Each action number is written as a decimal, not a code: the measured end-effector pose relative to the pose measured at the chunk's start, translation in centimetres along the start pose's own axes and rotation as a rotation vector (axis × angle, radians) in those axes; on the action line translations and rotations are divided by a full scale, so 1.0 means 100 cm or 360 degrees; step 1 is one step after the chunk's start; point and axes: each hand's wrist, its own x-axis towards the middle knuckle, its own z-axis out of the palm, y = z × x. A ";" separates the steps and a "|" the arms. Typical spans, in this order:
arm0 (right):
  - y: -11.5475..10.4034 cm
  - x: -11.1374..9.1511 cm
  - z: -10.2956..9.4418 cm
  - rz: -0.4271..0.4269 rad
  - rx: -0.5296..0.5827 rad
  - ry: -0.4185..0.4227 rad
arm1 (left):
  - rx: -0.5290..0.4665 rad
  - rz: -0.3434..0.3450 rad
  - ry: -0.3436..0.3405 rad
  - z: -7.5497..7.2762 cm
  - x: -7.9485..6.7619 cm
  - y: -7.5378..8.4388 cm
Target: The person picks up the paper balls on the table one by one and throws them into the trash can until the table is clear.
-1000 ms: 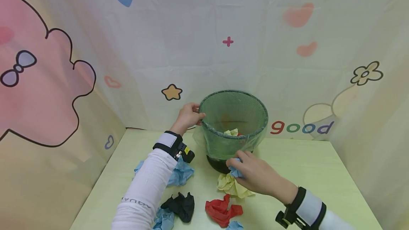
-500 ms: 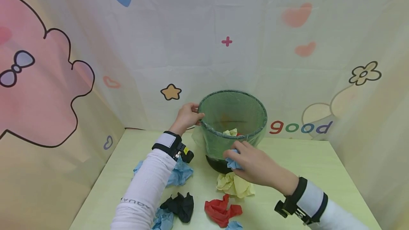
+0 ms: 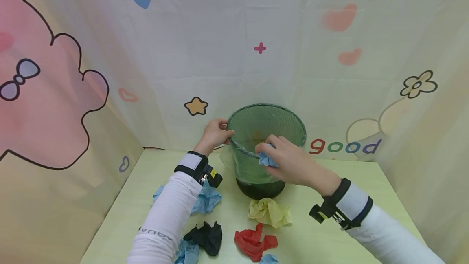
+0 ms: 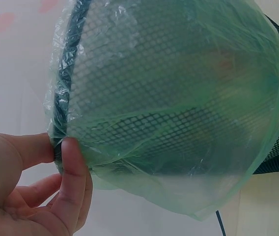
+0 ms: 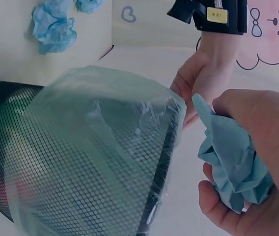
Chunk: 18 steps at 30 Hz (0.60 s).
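Observation:
A dark mesh wastebasket (image 3: pixel 260 190) stands at the back of the table, lined with a green translucent plastic bag (image 4: pixel 179 147) folded over its rim. My left hand (image 3: pixel 214 135) pinches the rim and bag at the left side, thumb and fingers on either side of it in the left wrist view. In my right hand (image 3: pixel 293 160) is a crumpled blue paper ball (image 5: pixel 235 160), gripped between thumb and curled fingers. That hand is at the front rim of the basket in the head view and covers part of the opening. Colours inside the basket show faintly through the mesh in the right wrist view.
On the table (image 3: pixel 329 223) in front of the basket lie crumpled yellow paper (image 3: pixel 270 212), red paper (image 3: pixel 254 241), black paper (image 3: pixel 207 237) and several blue pieces, one (image 3: pixel 207 199) partly behind my left forearm. A printed curtain (image 3: pixel 220 52) hangs close behind.
My right hand has risen with the blue paper ball from low in front of the basket to its front rim. My left hand keeps its hold on the rim.

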 end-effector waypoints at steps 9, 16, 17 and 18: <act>0.016 0.019 -0.004 0.0012 0.0078 -0.0029 | 0.0002 0.0005 0.0008 0.000 0.000 -0.001; 0.028 0.031 -0.006 0.0044 0.0112 -0.0088 | -0.0001 -0.0001 0.0002 -0.001 -0.002 0.002; 0.030 0.033 -0.006 0.0052 0.0119 -0.0097 | -0.0005 -0.0004 0.0001 -0.001 -0.002 0.002; 0.032 0.034 -0.006 0.0064 0.0123 -0.0106 | -0.0010 -0.0006 -0.0002 -0.002 -0.002 0.002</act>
